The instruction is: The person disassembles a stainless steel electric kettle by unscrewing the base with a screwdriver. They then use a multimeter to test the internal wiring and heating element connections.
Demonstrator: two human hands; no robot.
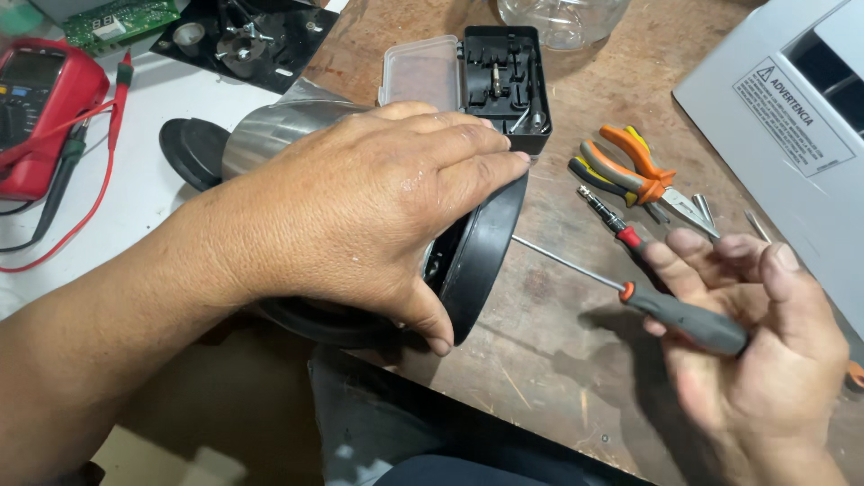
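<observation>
at the far left a red multimeter (40,99) lies on a white surface (135,180), its red and black leads trailing toward the viewer, with a green circuit board (121,20) above it and a black metal plate (247,40) just to the right of that. a round black cap (191,148) rests flat beside the steel housing (274,130), a shiny cylindrical body lying on its side with its black base (481,256) turned to the right. the left hand (360,211) is spread over the housing, fingers draped along the top and thumb hooked under the rim of the base, pressing it down where the white surface meets the worn wooden table (558,360). behind the hand an open black bit case (499,76) with a clear lid sits near a glass jar (562,20). right of the base, the screwdriver (666,306) with a grey and red handle points its thin shaft at the base; the right hand (756,351) holds the handle loosely in its fingers, palm up. orange pliers (643,171) and a second screwdriver (607,216) lie just beyond. a white appliance panel (792,117) fills the right edge.
</observation>
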